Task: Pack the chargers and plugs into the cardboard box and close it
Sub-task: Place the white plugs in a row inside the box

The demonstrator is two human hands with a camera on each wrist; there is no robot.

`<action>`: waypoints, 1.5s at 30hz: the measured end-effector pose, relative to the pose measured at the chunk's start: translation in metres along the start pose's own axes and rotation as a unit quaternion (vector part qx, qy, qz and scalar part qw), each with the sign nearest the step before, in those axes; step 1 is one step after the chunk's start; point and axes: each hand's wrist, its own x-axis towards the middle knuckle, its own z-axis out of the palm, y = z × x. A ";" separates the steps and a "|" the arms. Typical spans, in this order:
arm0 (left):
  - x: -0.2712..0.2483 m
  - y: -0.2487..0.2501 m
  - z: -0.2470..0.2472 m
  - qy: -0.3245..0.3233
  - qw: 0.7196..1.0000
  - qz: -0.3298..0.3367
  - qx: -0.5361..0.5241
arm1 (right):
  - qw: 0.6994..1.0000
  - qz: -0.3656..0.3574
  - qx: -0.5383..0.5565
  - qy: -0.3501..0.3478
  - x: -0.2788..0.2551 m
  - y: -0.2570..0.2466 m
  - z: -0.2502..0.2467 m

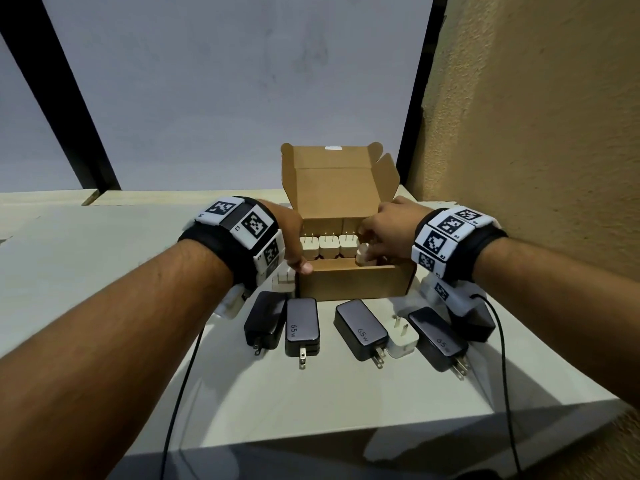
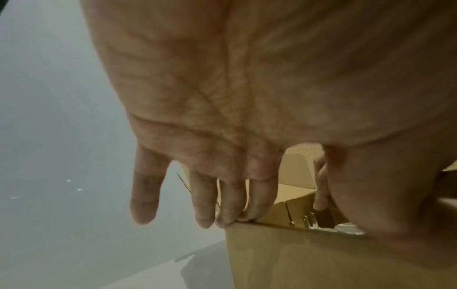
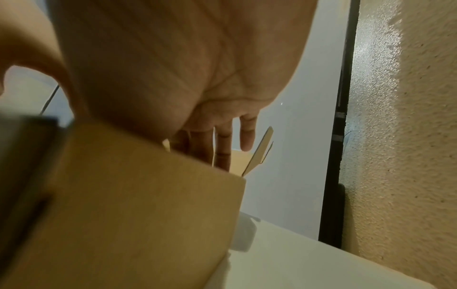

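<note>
The cardboard box [image 1: 349, 280] is seen standing on the white table [image 1: 346, 410] with its lid upright, and a row of three white plugs [image 1: 329, 245] is already set inside, prongs up, with more pale shapes behind them. A fourth white plug [image 1: 365, 256] is held tilted at the right end of that row by the right hand [image 1: 388, 233], its fingers curled round it; it is not yet seated. The box is steadied by the left hand [image 1: 289, 237]: in the left wrist view the fingers [image 2: 232, 203] are seen nearly straight on the rim at the left corner, with the thumb on the near wall. Packing is judged to be under way but well short of done. Four dark chargers [image 1: 360, 329] lie in a line before the box, a white plug [image 1: 401, 339] between two of them, and another white plug [image 1: 284, 280] just beside the box's left corner. All of these remain to be packed, and the lid is left to be closed.
</note>
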 end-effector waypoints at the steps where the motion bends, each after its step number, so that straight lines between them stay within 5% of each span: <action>1: 0.000 -0.001 0.001 0.004 1.000 0.002 -0.004 | 1.000 0.003 0.013 0.010 0.000 0.003 -0.002; 7: -0.003 -0.002 0.003 0.025 0.999 0.011 -0.022 | 0.998 -0.016 0.051 0.020 -0.008 0.012 -0.013; 21: -0.004 -0.001 0.003 0.033 0.999 0.021 -0.024 | 0.998 -0.034 -0.043 -0.011 0.007 0.002 0.006; 28: -0.004 -0.001 0.003 0.036 0.999 0.021 -0.011 | 0.997 -0.035 -0.042 0.056 0.003 0.013 0.003; 33: -0.001 -0.002 0.004 0.036 0.999 0.013 -0.019 | 0.997 -0.043 -0.065 0.004 0.004 0.007 0.012; 45: -0.004 -0.002 0.006 0.050 0.998 0.014 -0.041 | 0.996 -0.017 -0.091 0.001 0.010 0.007 0.014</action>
